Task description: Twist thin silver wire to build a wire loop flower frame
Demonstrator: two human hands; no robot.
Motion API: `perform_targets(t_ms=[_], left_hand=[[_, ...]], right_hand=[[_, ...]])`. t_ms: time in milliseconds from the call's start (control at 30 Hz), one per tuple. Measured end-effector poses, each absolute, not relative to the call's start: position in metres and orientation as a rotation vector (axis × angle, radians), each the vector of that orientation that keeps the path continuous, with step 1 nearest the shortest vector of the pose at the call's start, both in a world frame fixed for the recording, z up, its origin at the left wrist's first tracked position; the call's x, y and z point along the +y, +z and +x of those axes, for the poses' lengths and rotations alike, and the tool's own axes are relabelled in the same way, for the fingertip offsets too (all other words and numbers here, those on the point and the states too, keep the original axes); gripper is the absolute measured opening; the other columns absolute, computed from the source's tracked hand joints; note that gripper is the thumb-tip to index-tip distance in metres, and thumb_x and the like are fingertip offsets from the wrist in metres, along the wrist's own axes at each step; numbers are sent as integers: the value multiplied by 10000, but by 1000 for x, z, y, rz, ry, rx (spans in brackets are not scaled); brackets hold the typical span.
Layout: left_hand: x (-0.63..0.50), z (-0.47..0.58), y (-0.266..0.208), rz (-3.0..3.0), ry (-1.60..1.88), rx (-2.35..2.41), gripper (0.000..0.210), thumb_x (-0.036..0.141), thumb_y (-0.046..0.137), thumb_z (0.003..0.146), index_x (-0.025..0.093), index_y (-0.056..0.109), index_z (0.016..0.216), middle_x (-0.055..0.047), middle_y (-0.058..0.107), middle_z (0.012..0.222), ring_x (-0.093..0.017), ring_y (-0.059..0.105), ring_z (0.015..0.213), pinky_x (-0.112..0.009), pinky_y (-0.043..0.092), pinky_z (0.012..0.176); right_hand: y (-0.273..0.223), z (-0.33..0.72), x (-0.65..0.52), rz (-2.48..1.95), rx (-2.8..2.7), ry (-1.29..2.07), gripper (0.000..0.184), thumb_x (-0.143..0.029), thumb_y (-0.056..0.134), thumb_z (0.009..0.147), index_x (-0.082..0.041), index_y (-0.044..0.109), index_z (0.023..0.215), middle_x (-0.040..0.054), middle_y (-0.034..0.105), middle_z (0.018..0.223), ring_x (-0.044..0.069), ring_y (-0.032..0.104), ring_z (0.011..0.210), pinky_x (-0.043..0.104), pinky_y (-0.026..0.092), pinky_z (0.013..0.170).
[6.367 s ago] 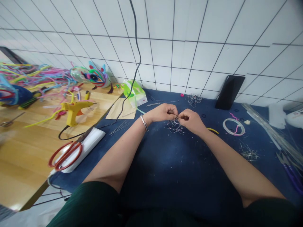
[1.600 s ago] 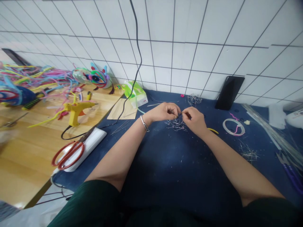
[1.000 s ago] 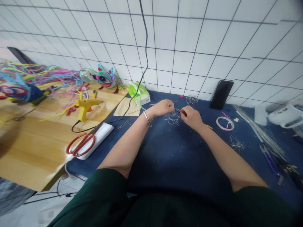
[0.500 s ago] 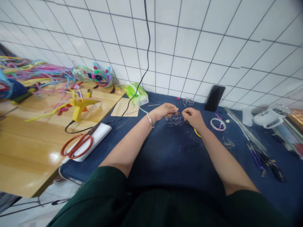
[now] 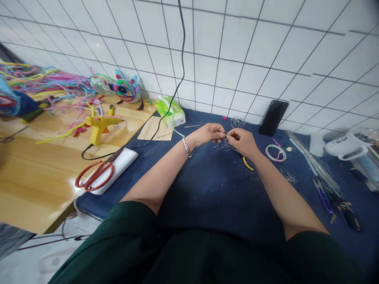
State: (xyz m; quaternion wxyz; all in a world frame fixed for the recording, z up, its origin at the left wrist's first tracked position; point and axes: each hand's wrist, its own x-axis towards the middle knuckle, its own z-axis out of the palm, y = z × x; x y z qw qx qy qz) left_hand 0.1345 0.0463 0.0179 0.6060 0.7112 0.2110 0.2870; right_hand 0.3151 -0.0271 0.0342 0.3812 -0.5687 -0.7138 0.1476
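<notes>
My left hand [image 5: 211, 133] is closed in a pinch, its fingertips almost meeting those of my right hand [image 5: 242, 141]. Both pinch thin metal wire [image 5: 226, 135] between them; the exact piece is too small to make out. Just below the fingertips, more loose wire bits [image 5: 223, 146] lie on the dark blue cloth. Beside my right wrist shows the yellow handle of a hand tool [image 5: 248, 164], the rest of it partly hidden under that hand. A wire tangle [image 5: 237, 122] sits behind my right hand.
Leaning on the tiled wall is a black phone [image 5: 272, 117]. To the right are a clear ring [image 5: 275, 153], wire clippings [image 5: 288, 177], purple-handled pliers [image 5: 324, 199] and a white mug [image 5: 346, 146]. Leftward are a tissue pack [image 5: 170, 112], red-handled scissors [image 5: 96, 176] and a yellow glue gun [image 5: 100, 128].
My hands have drawn closer until the fingertips nearly touch. The wire tangle that showed under them is now less visible, and more of the yellow handle is uncovered. The view has shifted slightly.
</notes>
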Motion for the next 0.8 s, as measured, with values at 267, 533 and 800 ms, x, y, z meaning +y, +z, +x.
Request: perform_targets(t_ms=[267, 533, 800], left_hand=[[43, 140, 16, 1566, 632, 491, 222, 321, 667, 784, 122, 623, 871, -26, 609, 702, -64, 558, 607, -183, 404, 547], [38, 150, 14, 1687, 658, 638, 185, 269, 658, 754, 116, 634, 855, -19, 620, 644, -71, 563, 566, -188, 424, 535], [28, 159, 9, 2077, 856, 835, 67, 107, 594, 694, 121, 594, 627, 24, 581, 581, -60, 510, 557, -173, 370, 516]], right_hand=[[25, 323, -31, -1390, -1734, 540, 101, -232, 546, 738, -175, 629, 726, -10, 594, 650, 100, 487, 570, 236, 376, 562], [23, 326, -32, -1336, -1765, 372, 96, -183, 531, 747, -178, 622, 717, -5, 587, 675, 109, 488, 619, 244, 373, 604], [20, 318, -36, -1255, -1825, 236, 96, -146, 531, 754, -181, 604, 702, -5, 562, 685, 113, 492, 653, 252, 374, 632]])
